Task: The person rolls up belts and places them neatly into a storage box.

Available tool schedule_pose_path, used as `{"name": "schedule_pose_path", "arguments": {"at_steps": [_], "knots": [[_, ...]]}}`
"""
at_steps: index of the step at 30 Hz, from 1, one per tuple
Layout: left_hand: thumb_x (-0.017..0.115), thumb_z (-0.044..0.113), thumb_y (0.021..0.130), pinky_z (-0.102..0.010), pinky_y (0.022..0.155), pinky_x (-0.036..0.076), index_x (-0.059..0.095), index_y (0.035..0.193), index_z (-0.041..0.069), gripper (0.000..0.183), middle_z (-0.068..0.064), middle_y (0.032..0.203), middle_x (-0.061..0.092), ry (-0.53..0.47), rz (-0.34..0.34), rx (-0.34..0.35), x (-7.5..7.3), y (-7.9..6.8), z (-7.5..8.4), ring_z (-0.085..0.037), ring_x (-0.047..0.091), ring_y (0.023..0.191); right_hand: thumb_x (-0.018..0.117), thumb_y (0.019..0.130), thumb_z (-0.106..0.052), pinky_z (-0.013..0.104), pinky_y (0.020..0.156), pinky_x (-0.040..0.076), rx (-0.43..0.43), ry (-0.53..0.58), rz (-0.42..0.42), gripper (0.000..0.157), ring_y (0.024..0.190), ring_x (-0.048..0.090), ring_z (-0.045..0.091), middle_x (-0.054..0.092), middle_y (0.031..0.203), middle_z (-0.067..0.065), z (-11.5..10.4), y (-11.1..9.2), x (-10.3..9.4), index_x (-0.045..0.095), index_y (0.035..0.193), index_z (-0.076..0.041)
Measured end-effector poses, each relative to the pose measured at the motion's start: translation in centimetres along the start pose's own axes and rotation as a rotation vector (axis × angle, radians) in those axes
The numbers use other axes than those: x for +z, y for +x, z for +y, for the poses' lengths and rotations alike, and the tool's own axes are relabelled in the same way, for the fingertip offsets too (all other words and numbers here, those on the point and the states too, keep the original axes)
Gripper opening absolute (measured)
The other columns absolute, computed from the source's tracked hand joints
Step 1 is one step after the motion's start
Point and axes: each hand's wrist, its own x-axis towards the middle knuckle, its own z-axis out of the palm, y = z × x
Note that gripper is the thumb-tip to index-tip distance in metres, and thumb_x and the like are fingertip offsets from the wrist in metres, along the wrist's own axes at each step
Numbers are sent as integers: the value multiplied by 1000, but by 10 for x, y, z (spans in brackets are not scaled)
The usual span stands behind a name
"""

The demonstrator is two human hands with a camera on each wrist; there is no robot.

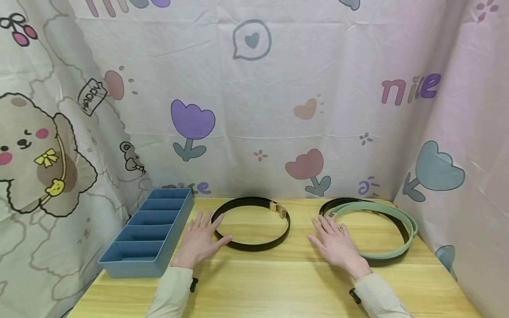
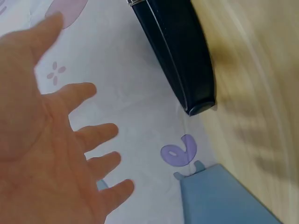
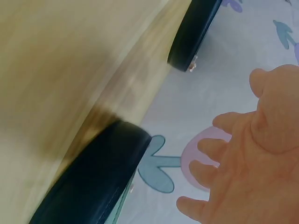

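A black belt (image 1: 254,247) with a gold buckle (image 1: 278,209) stands on edge as a loop in the middle of the table. My left hand (image 1: 199,242), fingers spread and holding nothing, hovers between this loop and the blue divided box (image 1: 172,247). On the right, a light green belt (image 1: 387,255) and another black belt (image 1: 338,202) lie looped together. My right hand (image 1: 336,244) overlaps their left side in the head view, with its fingers extended. Both palms appear bare in the wrist views, the left hand (image 2: 42,135) beside the black belt (image 2: 180,51), the right hand (image 3: 252,154) likewise near one (image 3: 98,172).
The blue box has several compartments in a row and stands at the table's left edge. A printed cloth (image 1: 254,110) hangs close behind the wooden table (image 1: 254,287) and down both sides.
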Motion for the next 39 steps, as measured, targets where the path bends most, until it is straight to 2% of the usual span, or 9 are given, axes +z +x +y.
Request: {"name": "schedule_pose_path", "arguments": {"at_steps": [5,8,15,24,27,29,32,34,39], "knots": [[60,53,92,-63,110,27,43,148,15,70,-27,152,36,-11,-69,3,3,2,-4,-48,24,143,41,101,-50,67,113,10,-30,18,-6,62,144,27,44,32,156,19,-8,4,8,39,150,-11],[61,49,92,-62,107,33,45,147,10,69,-29,147,41,-6,-101,-5,7,2,-7,-48,32,139,41,101,-49,67,113,12,-36,25,-52,62,144,26,43,31,157,19,-17,7,12,39,150,-11],[67,36,91,-57,97,45,42,144,-2,70,-30,134,53,-48,-102,-59,17,10,-20,-45,52,122,42,102,-48,62,116,13,-63,40,-177,62,147,24,38,29,159,15,-39,17,21,36,151,-11],[67,14,88,-57,101,42,42,141,-6,62,-30,137,49,-82,-144,-72,28,27,-32,-47,52,123,60,95,-39,61,111,29,-332,79,-169,58,138,39,42,45,148,21,-72,31,38,48,143,-8],[67,14,88,-56,99,44,46,135,-7,56,-28,135,51,-84,-154,-70,33,29,-34,-46,54,120,63,94,-35,56,104,39,-412,66,-147,49,125,54,33,59,134,14,-81,36,43,57,136,-10],[65,13,87,-56,98,44,46,134,-7,54,-27,135,53,-81,-166,-76,35,30,-35,-45,54,119,65,93,-33,48,94,49,-441,52,-117,37,108,64,25,68,117,7,-82,39,47,66,123,-11],[62,13,88,-57,98,44,43,138,-7,57,-26,137,51,-75,-185,-98,37,30,-35,-46,53,121,67,92,-31,33,70,51,-429,32,-63,17,77,63,13,69,88,-3,-80,42,51,71,95,-15],[61,12,87,-59,97,44,42,141,-7,60,-27,138,51,-63,-179,-102,37,31,-36,-47,53,121,68,91,-31,29,61,47,-385,14,-39,16,68,58,9,65,78,-6,-75,44,52,68,82,-18],[63,12,88,-58,95,46,48,136,-6,53,-26,135,54,-16,-173,-84,33,37,-35,-48,55,117,68,88,-35,35,59,45,-228,-34,-29,23,64,54,11,58,70,-7,-63,47,51,62,71,-20]]}}
